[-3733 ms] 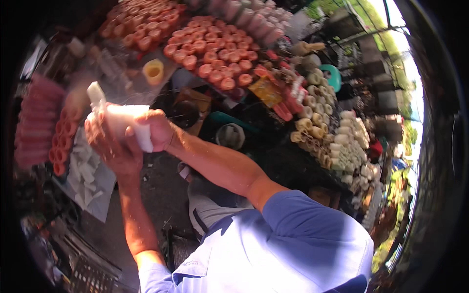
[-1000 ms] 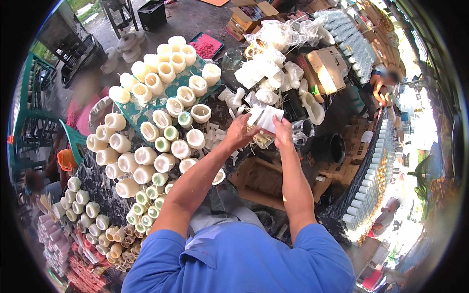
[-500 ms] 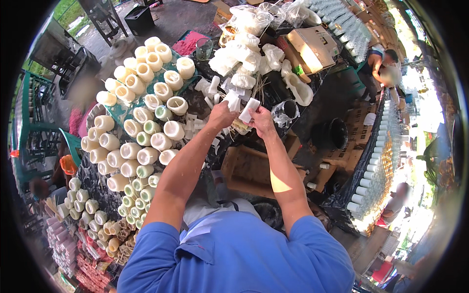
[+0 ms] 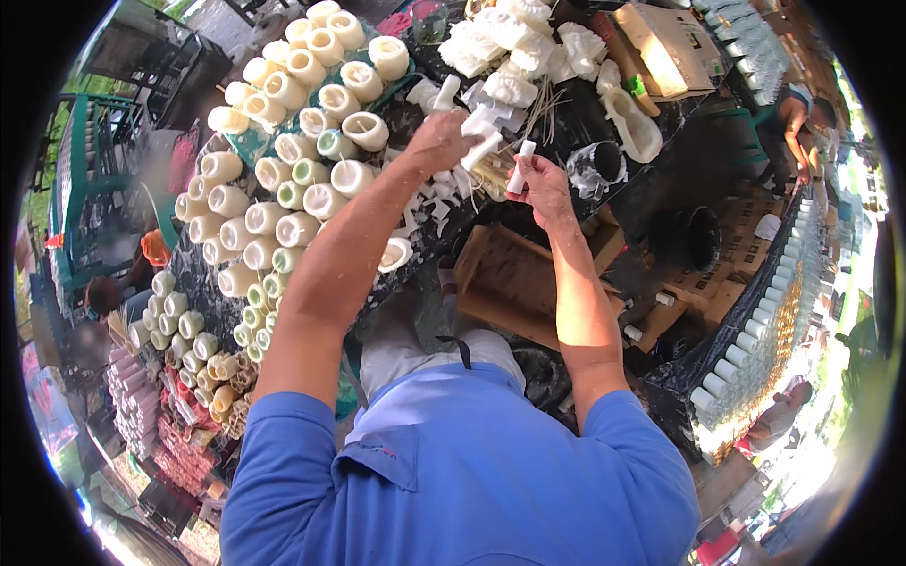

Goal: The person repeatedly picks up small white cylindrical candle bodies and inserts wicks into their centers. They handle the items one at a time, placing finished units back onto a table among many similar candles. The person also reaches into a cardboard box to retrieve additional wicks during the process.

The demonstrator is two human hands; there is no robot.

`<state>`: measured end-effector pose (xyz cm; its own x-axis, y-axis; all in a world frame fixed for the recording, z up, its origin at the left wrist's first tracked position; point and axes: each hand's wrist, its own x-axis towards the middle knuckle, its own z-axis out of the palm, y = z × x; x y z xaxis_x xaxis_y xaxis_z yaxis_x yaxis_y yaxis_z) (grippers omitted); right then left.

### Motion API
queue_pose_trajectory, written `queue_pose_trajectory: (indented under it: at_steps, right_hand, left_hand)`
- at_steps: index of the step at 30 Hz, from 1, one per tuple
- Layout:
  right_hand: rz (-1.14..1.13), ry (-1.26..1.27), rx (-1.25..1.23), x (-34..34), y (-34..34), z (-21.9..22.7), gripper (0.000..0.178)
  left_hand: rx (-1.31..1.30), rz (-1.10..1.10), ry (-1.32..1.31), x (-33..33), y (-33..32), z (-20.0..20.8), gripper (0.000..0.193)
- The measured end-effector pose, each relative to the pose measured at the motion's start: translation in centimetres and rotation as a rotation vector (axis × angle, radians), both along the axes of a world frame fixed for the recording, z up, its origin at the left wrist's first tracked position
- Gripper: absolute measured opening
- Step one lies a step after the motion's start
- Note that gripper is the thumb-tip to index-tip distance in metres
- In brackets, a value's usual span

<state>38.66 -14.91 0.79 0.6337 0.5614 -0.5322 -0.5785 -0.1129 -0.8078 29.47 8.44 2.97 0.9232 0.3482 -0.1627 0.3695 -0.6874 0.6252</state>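
1. A small white roll (image 4: 521,168) stands slightly tilted in the right hand (image 4: 547,193), pinched between thumb and fingers, its upper end poking out above the grip.
2. Just left of that grip, a flat white piece (image 4: 483,149) meets the fingertips of the left hand (image 4: 439,141); I cannot tell whether those fingers grasp it or merely touch it.
3. Below and just beside the left hand, white scraps (image 4: 439,193) lie strewn over the dark tabletop.
4. Beyond the right hand, thin pale sticks (image 4: 545,108) fan out, and farther off sits a heap of crumpled white pieces (image 4: 511,85).
5. Right of the right hand stands a dark pot (image 4: 595,174) smeared with white; past it lies a hollow whitish trough (image 4: 645,141).
6. Nearer the body than both hands, an open cardboard box (image 4: 510,283) sits below the table edge.
7. Left of the left hand, cream cups (image 4: 352,177) crowd together, with smaller pale green cups (image 4: 255,316) toward the body.
8. Well right of both grips are a black bucket (image 4: 694,236) and, farther out, a co-worker (image 4: 797,118) with forearms lowered.
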Motion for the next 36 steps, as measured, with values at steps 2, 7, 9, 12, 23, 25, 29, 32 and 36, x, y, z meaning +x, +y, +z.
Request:
queue_pose_trajectory:
  at_steps: [2, 7, 9, 12, 23, 25, 29, 32, 36]
  right_hand:
    - [0.086, -0.05, 0.021, -2.3, -0.6, 0.6, 0.015]
    - [0.519, -0.362, -0.164, -9.8, -2.1, 2.3, 0.029]
    - [0.584, -0.471, -0.222, -13.3, -2.0, 2.8, 0.031]
    - [0.719, -0.913, -0.171, -16.4, -1.5, 3.2, 0.026]
    - [0.723, -1.433, -0.124, -23.0, 2.7, 1.8, 0.02]
    - [0.704, -1.494, -0.185, -23.2, 3.3, 1.3, 0.027]
    - [0.618, -1.55, -0.248, -22.8, 3.6, 0.7, 0.026]
    - [0.655, -1.562, -0.251, -22.6, 3.6, 0.5, 0.024]
    - [0.638, -1.595, -0.248, -22.8, 3.5, 0.4, 0.016]
  left_hand:
    - [-0.068, 0.077, -0.23, -2.9, 0.6, 2.3, 0.05]
    - [-0.005, 0.28, -0.266, -18.5, -0.9, 6.8, 0.03]
    - [-0.005, 0.434, -0.167, -25.2, -3.1, 6.7, 0.029]
    - [-0.208, 0.668, 0.021, -32.2, -7.8, 4.4, 0.029]
    - [-0.391, 0.656, -0.175, -33.2, -9.1, -3.9, 0.041]
    - [-0.386, 0.631, -0.184, -32.6, -8.3, -4.3, 0.042]
    - [-0.404, 0.615, -0.224, -31.6, -7.5, -4.8, 0.04]
    - [-0.47, 0.63, -0.246, -30.9, -7.3, -4.9, 0.036]
    - [-0.526, 0.597, -0.192, -30.4, -6.7, -5.1, 0.031]
